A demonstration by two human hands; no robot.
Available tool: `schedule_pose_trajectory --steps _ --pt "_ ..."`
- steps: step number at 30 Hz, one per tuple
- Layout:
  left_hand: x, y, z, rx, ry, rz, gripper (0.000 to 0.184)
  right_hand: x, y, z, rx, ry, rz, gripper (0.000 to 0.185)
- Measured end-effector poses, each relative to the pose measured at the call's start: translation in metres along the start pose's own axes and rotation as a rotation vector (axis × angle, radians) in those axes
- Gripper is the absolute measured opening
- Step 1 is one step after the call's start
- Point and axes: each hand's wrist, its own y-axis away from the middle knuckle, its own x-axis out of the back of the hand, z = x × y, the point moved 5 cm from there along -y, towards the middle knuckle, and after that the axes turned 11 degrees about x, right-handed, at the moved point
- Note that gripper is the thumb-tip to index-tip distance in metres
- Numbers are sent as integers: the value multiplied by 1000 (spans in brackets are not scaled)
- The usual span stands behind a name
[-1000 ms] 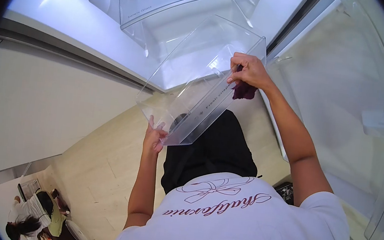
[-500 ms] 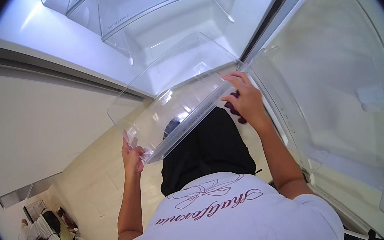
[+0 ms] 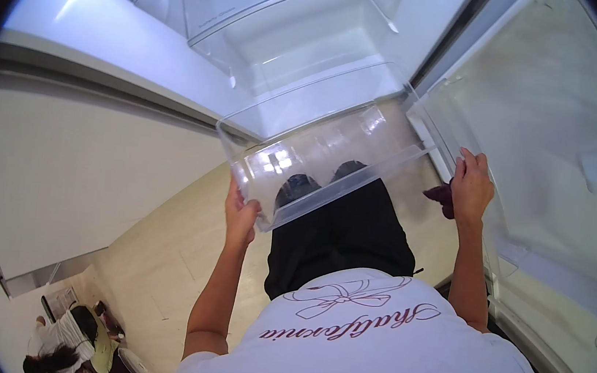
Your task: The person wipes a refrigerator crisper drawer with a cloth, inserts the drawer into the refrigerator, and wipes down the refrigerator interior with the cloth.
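A clear plastic fridge drawer (image 3: 347, 181) hangs tilted in front of my legs. My left hand (image 3: 241, 217) is closed around its left end, with the thumb on the near side. To the right of the drawer and apart from it, my right hand (image 3: 473, 188) has curled fingers. Bunched under that palm is a dark purple cloth (image 3: 442, 196), partly hidden by the hand. Through the drawer's clear base I see my shoes and the floor.
Ahead stands an open fridge with a white interior (image 3: 306, 51) and glass shelves (image 3: 282, 4). Its open door (image 3: 561, 143) with clear bins is on the right. A light cabinet panel (image 3: 86, 177) is at left. Another person (image 3: 64, 340) is low at bottom left.
My right hand has come off the drawer's end and moved right with the purple cloth. The drawer has shifted right and turned more level across my view, still in my left hand.
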Motion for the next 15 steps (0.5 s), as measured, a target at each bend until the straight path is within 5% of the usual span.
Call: schedule_pose_trajectory --steps 12,15 --pt "-19 -52 4 -113 -37 -103 84 0 4 -5 -77 36 10 22" --pt "-18 -63 -5 -169 2 -81 83 7 16 -22 162 -255 433 22"
